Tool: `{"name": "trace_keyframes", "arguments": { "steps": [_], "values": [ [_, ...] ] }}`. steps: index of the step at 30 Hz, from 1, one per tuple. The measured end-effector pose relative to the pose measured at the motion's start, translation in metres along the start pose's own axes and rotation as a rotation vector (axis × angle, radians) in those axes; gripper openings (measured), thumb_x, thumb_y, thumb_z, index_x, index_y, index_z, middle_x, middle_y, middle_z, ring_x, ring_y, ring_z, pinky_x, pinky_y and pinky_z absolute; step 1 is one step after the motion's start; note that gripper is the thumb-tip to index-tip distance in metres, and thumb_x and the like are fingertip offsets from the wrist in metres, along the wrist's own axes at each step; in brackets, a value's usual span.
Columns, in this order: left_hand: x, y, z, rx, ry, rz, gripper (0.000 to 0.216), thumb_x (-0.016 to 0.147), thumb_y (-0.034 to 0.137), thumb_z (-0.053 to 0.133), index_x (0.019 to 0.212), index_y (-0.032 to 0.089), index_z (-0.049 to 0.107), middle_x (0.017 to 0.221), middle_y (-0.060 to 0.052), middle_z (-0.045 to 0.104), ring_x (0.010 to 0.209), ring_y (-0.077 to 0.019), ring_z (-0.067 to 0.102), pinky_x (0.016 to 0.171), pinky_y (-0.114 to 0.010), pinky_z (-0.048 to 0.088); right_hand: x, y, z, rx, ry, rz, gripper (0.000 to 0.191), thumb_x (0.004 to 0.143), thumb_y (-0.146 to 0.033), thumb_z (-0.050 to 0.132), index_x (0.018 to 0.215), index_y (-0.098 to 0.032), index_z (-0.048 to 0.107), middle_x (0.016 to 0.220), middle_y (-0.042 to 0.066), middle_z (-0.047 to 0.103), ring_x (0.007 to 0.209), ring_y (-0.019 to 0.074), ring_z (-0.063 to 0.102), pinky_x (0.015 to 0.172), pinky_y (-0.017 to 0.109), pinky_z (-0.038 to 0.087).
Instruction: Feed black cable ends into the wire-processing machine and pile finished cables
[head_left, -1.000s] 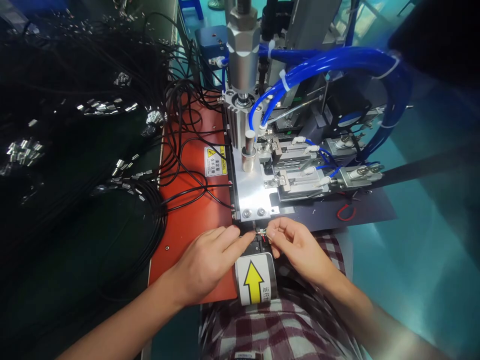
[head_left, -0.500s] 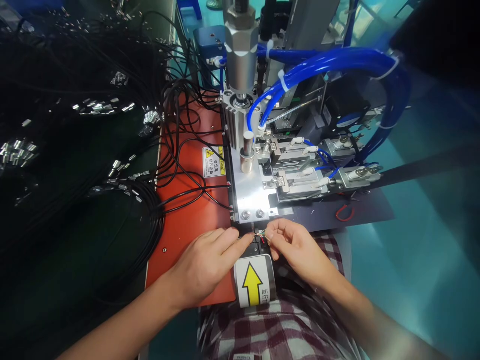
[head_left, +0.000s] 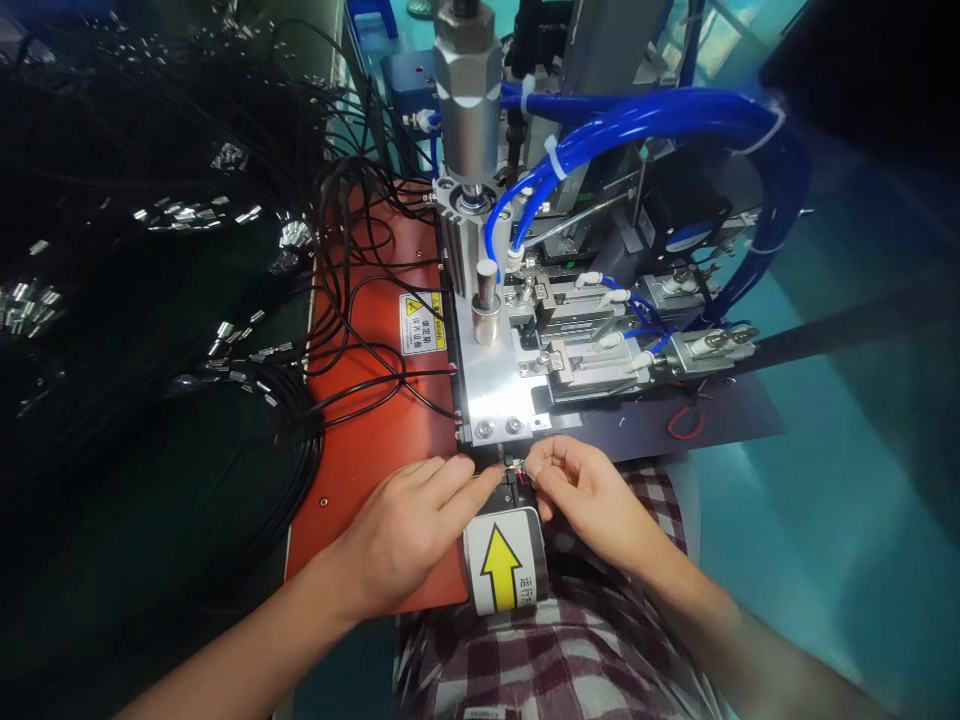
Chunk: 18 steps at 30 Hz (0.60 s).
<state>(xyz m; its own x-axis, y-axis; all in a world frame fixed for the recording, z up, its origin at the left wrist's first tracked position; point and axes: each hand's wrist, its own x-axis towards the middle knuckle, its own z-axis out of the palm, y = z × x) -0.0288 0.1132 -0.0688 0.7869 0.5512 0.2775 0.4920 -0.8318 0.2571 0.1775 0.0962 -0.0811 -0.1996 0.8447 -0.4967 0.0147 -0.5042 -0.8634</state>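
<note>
My left hand (head_left: 409, 525) rests on the orange mat (head_left: 360, 460), its fingers pressed together and pointing right at a small black fixture (head_left: 512, 487) at the machine's front edge. My right hand (head_left: 583, 490) is pinched on thin coloured wire ends (head_left: 519, 467) just above that fixture. The two hands' fingertips nearly meet there. What the left fingertips hold is hidden. A white label with a yellow arrow (head_left: 501, 572) sits just below the fixture.
A pneumatic press (head_left: 469, 130) with blue hoses (head_left: 637, 115) rises behind a silver plate (head_left: 495, 385). Black cables with metal plugs (head_left: 240, 365) pile up on the left. A yellow warning sticker (head_left: 421, 322) lies on the mat. A checked shirt (head_left: 547, 650) fills the bottom.
Both hands stay pinched at the fixture. The view has drifted slightly, so everything sits a little further left and lower in the frame.
</note>
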Motion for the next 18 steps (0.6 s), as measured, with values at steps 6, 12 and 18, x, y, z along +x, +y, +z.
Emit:
{"name": "trace_keyframes", "arguments": {
  "steps": [6, 12, 18],
  "values": [
    [0.0004, -0.0013, -0.0022, 0.032, -0.013, 0.024, 0.033, 0.095, 0.010, 0.031, 0.119, 0.007, 0.053, 0.075, -0.005, 0.058, 0.062, -0.0153, 0.052, 0.053, -0.026, 0.045, 0.0028, 0.0028, -0.0033, 0.134, -0.071, 0.045, 0.027, 0.082, -0.042, 0.060, 0.072, -0.018, 0.055, 0.048, -0.006, 0.051, 0.047, 0.0101, 0.040, 0.052, 0.025, 0.030],
    [0.0016, 0.0002, -0.0045, 0.061, -0.064, 0.044, 0.035, 0.095, 0.009, 0.032, 0.125, 0.007, 0.049, 0.079, -0.006, 0.061, 0.062, -0.0157, 0.051, 0.053, -0.027, 0.043, 0.0042, 0.0032, -0.0045, 0.162, -0.084, 0.058, 0.030, 0.080, -0.045, 0.063, 0.070, -0.017, 0.056, 0.048, -0.006, 0.051, 0.048, 0.0106, 0.040, 0.053, 0.025, 0.029],
    [0.0011, -0.0013, -0.0033, 0.042, -0.092, 0.042, 0.034, 0.094, 0.009, 0.033, 0.125, 0.008, 0.048, 0.080, -0.005, 0.061, 0.062, -0.0150, 0.052, 0.053, -0.027, 0.043, 0.0045, 0.0075, -0.0053, 0.143, -0.074, 0.032, 0.030, 0.081, -0.047, 0.061, 0.073, -0.018, 0.056, 0.051, -0.005, 0.051, 0.050, 0.0115, 0.042, 0.054, 0.026, 0.030]
  ]
}}
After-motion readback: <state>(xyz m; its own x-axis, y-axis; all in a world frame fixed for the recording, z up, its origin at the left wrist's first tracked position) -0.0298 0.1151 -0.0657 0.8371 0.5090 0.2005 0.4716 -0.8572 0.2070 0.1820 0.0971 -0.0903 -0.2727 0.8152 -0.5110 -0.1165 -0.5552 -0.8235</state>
